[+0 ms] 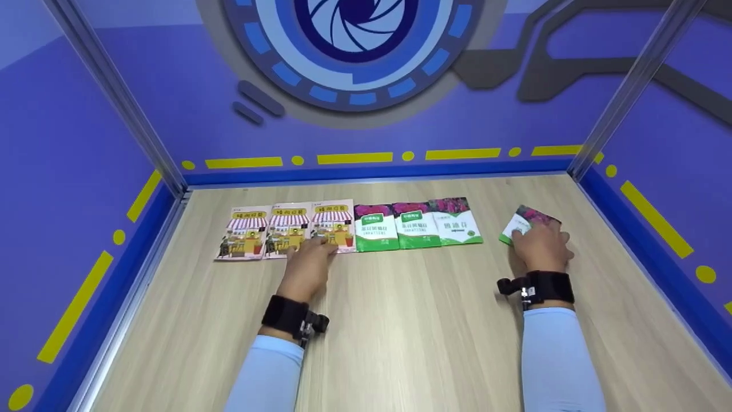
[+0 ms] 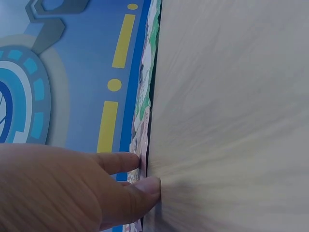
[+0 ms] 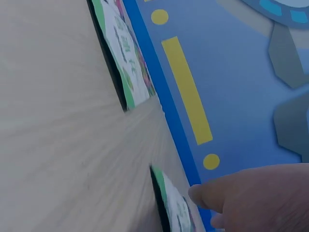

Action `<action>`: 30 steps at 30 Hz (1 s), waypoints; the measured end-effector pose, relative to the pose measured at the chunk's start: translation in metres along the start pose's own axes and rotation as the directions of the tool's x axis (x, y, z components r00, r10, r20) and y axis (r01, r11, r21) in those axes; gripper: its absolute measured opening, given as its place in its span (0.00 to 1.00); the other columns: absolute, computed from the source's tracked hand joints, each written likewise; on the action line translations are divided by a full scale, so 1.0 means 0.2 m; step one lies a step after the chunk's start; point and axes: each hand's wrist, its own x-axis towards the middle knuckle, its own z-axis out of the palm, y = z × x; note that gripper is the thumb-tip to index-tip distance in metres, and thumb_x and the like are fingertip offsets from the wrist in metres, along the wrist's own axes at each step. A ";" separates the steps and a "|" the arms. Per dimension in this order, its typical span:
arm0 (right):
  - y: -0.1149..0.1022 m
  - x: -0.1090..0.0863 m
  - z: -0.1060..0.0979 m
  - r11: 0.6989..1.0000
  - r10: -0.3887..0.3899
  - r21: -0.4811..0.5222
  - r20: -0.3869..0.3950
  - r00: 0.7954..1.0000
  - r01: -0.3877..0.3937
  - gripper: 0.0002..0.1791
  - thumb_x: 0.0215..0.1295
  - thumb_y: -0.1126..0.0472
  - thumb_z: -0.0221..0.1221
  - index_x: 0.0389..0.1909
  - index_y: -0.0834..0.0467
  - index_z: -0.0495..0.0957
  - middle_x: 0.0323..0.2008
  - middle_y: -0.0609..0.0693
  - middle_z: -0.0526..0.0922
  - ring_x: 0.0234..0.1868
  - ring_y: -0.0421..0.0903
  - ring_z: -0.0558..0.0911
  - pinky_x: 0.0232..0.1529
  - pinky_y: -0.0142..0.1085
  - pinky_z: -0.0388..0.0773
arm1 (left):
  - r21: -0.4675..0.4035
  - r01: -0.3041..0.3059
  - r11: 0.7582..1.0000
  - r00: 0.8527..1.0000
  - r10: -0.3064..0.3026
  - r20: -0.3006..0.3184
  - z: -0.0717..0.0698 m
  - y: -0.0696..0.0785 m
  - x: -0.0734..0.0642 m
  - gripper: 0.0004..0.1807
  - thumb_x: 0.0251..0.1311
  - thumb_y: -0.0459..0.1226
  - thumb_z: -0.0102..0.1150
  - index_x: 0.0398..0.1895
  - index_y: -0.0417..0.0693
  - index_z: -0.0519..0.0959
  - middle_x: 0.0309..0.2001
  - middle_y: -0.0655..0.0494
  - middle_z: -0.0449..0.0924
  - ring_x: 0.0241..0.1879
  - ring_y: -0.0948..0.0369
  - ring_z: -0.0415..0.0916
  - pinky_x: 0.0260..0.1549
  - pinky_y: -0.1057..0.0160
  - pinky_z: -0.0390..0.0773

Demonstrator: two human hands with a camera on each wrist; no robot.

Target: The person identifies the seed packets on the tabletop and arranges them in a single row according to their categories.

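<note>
Three pink seed packets with a striped awning picture lie at the left of a row, the leftmost pink packet [image 1: 241, 234] farthest from my hands. My left hand [image 1: 309, 266] rests over the lower edges of the other two, its fingers on the pink packet [image 1: 334, 220] at the row's middle; in the left wrist view its thumb [image 2: 147, 186] is by the packets' near edge. Green-and-white seed packets [image 1: 376, 229] with flower pictures continue the row. Apart on the right, my right hand [image 1: 542, 246] holds a tilted green-and-white seed packet [image 1: 521, 222], partly covering it.
The wooden table [image 1: 412, 332] meets a blue printed back wall [image 1: 354, 137] just behind the packets. Side walls with metal corner posts [image 1: 615, 91] stand left and right. Bare tabletop separates the row's right end from the lone packet.
</note>
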 end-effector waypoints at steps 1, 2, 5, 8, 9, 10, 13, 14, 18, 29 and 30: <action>0.00 0.00 0.01 1.000 -0.031 -0.004 -0.004 0.999 0.031 0.37 0.86 0.45 0.55 0.77 0.72 0.72 0.81 0.84 0.58 0.77 0.85 0.64 0.67 0.86 0.68 | -0.001 0.001 1.000 1.000 -0.001 0.000 0.00 0.00 0.00 0.23 0.86 0.31 0.52 0.74 0.54 0.86 0.80 0.44 0.78 0.83 0.41 0.71 0.83 0.21 0.58; -0.01 -0.01 0.01 0.998 -0.062 -0.008 -0.006 0.998 0.062 0.35 0.85 0.47 0.56 0.77 0.71 0.74 0.80 0.84 0.60 0.75 0.85 0.66 0.65 0.85 0.69 | -0.002 0.004 1.000 1.000 -0.004 0.002 0.00 0.00 0.00 0.23 0.86 0.30 0.52 0.74 0.55 0.86 0.80 0.44 0.78 0.83 0.41 0.71 0.83 0.21 0.58; 0.00 -0.01 0.04 0.991 -0.132 -0.020 0.011 0.991 0.132 0.30 0.83 0.53 0.55 0.76 0.68 0.76 0.78 0.82 0.66 0.74 0.84 0.68 0.62 0.86 0.69 | -0.008 0.013 1.000 1.000 -0.013 0.011 0.00 0.00 0.00 0.24 0.85 0.30 0.52 0.75 0.55 0.85 0.81 0.44 0.77 0.84 0.41 0.70 0.84 0.22 0.56; 0.01 0.00 0.06 0.987 -0.160 -0.004 0.013 0.987 0.160 0.29 0.80 0.59 0.53 0.77 0.64 0.77 0.78 0.77 0.71 0.75 0.82 0.69 0.63 0.87 0.68 | -0.010 0.015 1.000 1.000 -0.015 0.013 0.00 0.00 0.00 0.24 0.85 0.30 0.53 0.75 0.55 0.85 0.81 0.44 0.77 0.84 0.41 0.70 0.84 0.22 0.55; 0.01 0.00 0.07 0.987 -0.163 0.004 0.013 0.987 0.163 0.30 0.80 0.60 0.52 0.78 0.64 0.77 0.79 0.76 0.72 0.76 0.81 0.69 0.64 0.87 0.67 | -0.009 0.014 1.000 1.000 -0.014 0.012 0.00 0.00 0.00 0.24 0.85 0.29 0.53 0.75 0.55 0.85 0.81 0.44 0.77 0.83 0.41 0.70 0.84 0.22 0.56; 0.00 0.01 0.08 0.986 -0.166 0.013 0.013 0.986 0.166 0.31 0.79 0.61 0.51 0.79 0.63 0.76 0.80 0.74 0.72 0.77 0.80 0.68 0.65 0.87 0.66 | -0.008 0.013 1.000 1.000 -0.013 0.010 0.00 0.00 0.00 0.24 0.85 0.30 0.53 0.75 0.55 0.85 0.81 0.44 0.77 0.83 0.41 0.70 0.84 0.22 0.56; -0.01 0.02 0.09 0.980 -0.200 0.018 0.034 0.979 0.200 0.32 0.79 0.64 0.48 0.81 0.62 0.75 0.83 0.71 0.70 0.81 0.80 0.66 0.68 0.89 0.62 | -0.007 0.007 1.000 1.000 -0.007 0.005 0.00 0.00 0.00 0.23 0.84 0.30 0.55 0.74 0.55 0.86 0.80 0.44 0.78 0.83 0.41 0.71 0.84 0.22 0.56; -0.02 0.02 0.10 0.976 -0.217 0.018 0.054 0.975 0.216 0.32 0.80 0.63 0.48 0.82 0.62 0.74 0.85 0.70 0.68 0.83 0.79 0.65 0.70 0.91 0.59 | -0.007 0.007 1.000 1.000 -0.006 0.005 0.00 0.00 0.00 0.23 0.84 0.31 0.55 0.74 0.55 0.86 0.80 0.44 0.78 0.83 0.41 0.71 0.84 0.22 0.56; -0.05 0.02 0.11 0.957 -0.290 0.018 0.138 0.947 0.290 0.32 0.84 0.63 0.46 0.86 0.59 0.68 0.89 0.67 0.60 0.89 0.76 0.55 0.72 0.96 0.42 | -0.003 0.007 1.000 1.000 -0.007 0.008 0.00 0.00 0.01 0.23 0.84 0.30 0.55 0.74 0.55 0.85 0.81 0.44 0.78 0.83 0.41 0.71 0.84 0.22 0.56; -0.08 0.00 0.14 0.938 -0.346 0.018 0.164 0.924 0.347 0.32 0.89 0.57 0.50 0.89 0.55 0.65 0.92 0.64 0.55 0.91 0.76 0.50 0.71 0.96 0.33 | 0.008 0.003 1.000 1.000 -0.003 0.010 0.00 0.00 0.01 0.20 0.88 0.36 0.54 0.74 0.55 0.86 0.81 0.44 0.77 0.83 0.41 0.71 0.83 0.22 0.59; -0.08 0.00 0.14 0.936 -0.349 0.021 0.169 0.922 0.351 0.33 0.89 0.57 0.51 0.89 0.55 0.64 0.92 0.64 0.55 0.91 0.76 0.49 0.70 0.96 0.32 | 0.010 0.003 1.000 1.000 -0.003 0.013 0.00 0.00 0.01 0.21 0.88 0.35 0.54 0.74 0.54 0.86 0.81 0.44 0.77 0.83 0.41 0.71 0.83 0.22 0.59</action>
